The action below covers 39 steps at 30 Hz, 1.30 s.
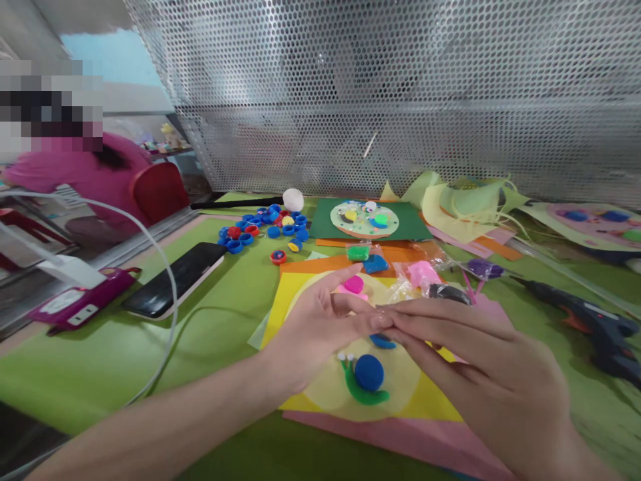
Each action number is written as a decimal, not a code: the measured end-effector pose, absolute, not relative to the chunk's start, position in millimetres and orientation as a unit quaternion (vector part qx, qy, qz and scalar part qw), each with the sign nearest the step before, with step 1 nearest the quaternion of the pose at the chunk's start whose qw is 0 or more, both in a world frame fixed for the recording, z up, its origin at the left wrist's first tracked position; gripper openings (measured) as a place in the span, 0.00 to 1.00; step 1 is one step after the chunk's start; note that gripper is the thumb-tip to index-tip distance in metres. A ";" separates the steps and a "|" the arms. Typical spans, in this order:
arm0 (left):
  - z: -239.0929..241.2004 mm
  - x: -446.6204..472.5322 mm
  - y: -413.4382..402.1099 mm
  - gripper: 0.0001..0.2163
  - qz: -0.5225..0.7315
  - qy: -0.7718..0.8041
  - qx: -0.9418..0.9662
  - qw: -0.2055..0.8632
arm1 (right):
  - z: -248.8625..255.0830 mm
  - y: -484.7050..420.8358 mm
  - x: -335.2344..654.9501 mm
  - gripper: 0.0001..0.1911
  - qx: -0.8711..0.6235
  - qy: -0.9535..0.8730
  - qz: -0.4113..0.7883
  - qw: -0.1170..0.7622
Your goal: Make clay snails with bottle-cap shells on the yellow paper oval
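Note:
My left hand (313,327) and my right hand (491,361) meet fingertip to fingertip above a pale yellow paper circle (325,395). Both are closed in a pinch; whatever lies between the tips is too small or too hidden to name. Under them, a clay snail with a green body (361,395) and a blue disc shell (369,372) lies on the circle. A blue clay piece (383,342) shows just below my fingertips, partly covered. Behind my left fingers is a pink disc (353,284). The circle rests on a yellow sheet (276,304).
Bagged clay (423,274) and a glue gun (585,321) lie to the right. Blue and red bottle caps (245,238), a phone (175,280) and a purple power strip (83,300) with a white cable are left. A decorated disc (364,219) lies behind. A person (80,167) sits far left.

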State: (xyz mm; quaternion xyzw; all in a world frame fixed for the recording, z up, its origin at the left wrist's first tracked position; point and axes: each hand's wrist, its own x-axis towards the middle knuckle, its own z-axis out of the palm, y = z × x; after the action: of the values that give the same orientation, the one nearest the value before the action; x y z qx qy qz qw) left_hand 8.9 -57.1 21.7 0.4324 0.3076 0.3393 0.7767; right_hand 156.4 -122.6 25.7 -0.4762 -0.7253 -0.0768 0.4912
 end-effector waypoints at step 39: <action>25.5 -0.3 -44.8 0.20 0.335 0.347 0.631 0.607 | 21.0 -108.4 172.9 0.15 -0.609 -0.584 0.277 0.460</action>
State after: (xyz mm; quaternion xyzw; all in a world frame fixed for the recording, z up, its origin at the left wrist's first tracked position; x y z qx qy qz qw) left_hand -0.3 -44.8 25.5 0.6314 0.3472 0.3351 0.6070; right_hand 172.9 -108.4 21.0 -0.6092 -0.5835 0.2775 0.4597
